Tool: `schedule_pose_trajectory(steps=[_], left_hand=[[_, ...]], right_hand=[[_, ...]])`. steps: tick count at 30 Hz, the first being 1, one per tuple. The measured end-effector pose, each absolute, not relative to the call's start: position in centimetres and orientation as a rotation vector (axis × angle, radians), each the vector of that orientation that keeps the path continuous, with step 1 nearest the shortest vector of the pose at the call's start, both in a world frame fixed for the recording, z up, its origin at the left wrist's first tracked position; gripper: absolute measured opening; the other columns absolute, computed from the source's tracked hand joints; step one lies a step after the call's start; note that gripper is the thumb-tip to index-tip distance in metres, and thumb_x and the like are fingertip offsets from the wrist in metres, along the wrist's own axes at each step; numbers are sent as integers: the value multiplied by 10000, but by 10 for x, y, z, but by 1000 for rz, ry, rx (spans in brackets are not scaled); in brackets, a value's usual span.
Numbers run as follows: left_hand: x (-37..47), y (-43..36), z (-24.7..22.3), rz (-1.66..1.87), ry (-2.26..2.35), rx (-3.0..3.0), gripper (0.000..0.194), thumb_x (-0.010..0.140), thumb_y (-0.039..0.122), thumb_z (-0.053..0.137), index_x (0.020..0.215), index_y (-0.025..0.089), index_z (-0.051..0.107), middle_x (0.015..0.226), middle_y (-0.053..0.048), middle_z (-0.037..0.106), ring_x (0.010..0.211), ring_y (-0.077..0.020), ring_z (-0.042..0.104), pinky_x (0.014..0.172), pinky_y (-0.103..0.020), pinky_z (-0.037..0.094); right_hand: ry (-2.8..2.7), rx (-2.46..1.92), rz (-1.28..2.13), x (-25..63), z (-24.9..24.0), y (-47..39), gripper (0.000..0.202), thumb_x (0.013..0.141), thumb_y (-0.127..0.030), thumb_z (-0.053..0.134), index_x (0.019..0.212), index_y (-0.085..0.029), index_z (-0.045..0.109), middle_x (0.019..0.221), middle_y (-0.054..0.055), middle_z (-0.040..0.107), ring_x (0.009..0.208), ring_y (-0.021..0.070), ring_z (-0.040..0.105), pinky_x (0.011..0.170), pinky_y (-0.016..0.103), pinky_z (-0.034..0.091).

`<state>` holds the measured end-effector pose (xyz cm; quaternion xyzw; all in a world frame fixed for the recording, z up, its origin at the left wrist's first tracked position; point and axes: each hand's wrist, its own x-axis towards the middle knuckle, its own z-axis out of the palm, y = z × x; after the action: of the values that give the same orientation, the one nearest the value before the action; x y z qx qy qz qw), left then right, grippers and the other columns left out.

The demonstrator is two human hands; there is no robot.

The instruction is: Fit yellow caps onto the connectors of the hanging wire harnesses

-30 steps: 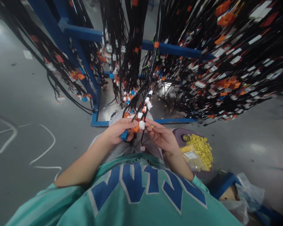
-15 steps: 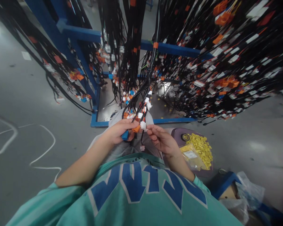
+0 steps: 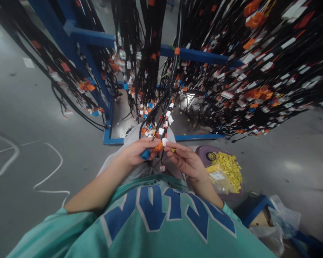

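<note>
Blue rack [image 3: 97, 38]; hands [image 3: 137, 151] nearly meeting.

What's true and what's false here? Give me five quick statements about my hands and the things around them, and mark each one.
1. The left hand holds an orange connector. True.
2. The right hand is holding a screwdriver. False: it has a small yellow piece at its fingers, close to a white connector.
3. A clear bag with a white label lies against the loose yellow pieces. True.
4. That bag lies on the grey floor. False: it lies on a purplish surface.
5. The metal frame in front of the person is red. False: it is blue.
</note>
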<state>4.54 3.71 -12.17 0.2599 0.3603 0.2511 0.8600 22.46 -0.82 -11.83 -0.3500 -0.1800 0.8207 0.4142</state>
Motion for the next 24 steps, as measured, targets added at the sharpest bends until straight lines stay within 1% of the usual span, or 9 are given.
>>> schedule_pose_trajectory(steps=[2, 6, 10, 12, 15, 17, 20, 24], left_hand=[[46, 37, -121, 535, 757, 538, 144, 644, 227, 636, 626, 123, 537, 508, 18, 512, 370, -57, 424, 356, -183, 266], [46, 37, -122, 555, 753, 528, 155, 642, 232, 644, 624, 126, 532, 495, 24, 496, 368, -56, 419, 345, -178, 251], [47, 37, -122, 566, 767, 523, 148, 647, 214, 643, 619, 125, 529, 485, 25, 494, 360, -60, 420, 336, -177, 255], [48, 37, -121, 569, 768, 524, 141, 657, 203, 635, 611, 124, 527, 481, 24, 493, 354, -61, 421, 333, -175, 259], [49, 36, -121, 572, 753, 532, 141, 668, 199, 625, 603, 119, 528, 479, 19, 495, 351, -66, 432, 333, -171, 264], [50, 35, -120, 570, 756, 522, 128, 678, 192, 612, 611, 117, 534, 469, 20, 488, 348, -69, 434, 337, -170, 278], [53, 34, -121, 560, 776, 461, 100, 707, 172, 575, 630, 118, 543, 460, 23, 477, 340, -66, 422, 343, -167, 295], [58, 33, -122, 544, 764, 396, 114, 743, 164, 536, 642, 111, 550, 534, -2, 520, 362, -58, 422, 345, -161, 304]], right_hand=[[-449, -891, 2069, 226, -120, -9, 254, 705, -109, 597, 955, -140, 620, 881, 45, 670, 735, 73, 639, 676, 143, 523], [-429, -834, 2131, 227, -124, -8, 286, 672, -122, 641, 955, -139, 604, 803, 26, 674, 642, 67, 637, 579, 122, 523], [-401, -773, 2172, 227, -124, -7, 248, 646, -181, 689, 869, -150, 584, 700, -6, 659, 546, 57, 616, 505, 116, 506], [-410, -778, 2178, 226, -124, -7, 226, 647, -221, 699, 819, -155, 566, 649, -28, 635, 487, 42, 586, 451, 105, 479], [-441, -778, 2143, 222, -123, -9, 236, 633, -262, 717, 762, -156, 551, 581, -59, 575, 408, 14, 505, 366, 83, 406], [-443, -776, 2107, 219, -123, -10, 252, 608, -270, 737, 738, -152, 556, 566, -65, 548, 402, 2, 465, 348, 73, 370], [-401, -790, 2102, 216, -121, -10, 256, 587, -268, 752, 729, -136, 586, 581, -55, 545, 423, -15, 441, 352, 52, 343], [-367, -825, 2094, 215, -118, -11, 266, 586, -253, 751, 795, -138, 633, 636, -36, 582, 443, -24, 442, 366, 39, 351]])
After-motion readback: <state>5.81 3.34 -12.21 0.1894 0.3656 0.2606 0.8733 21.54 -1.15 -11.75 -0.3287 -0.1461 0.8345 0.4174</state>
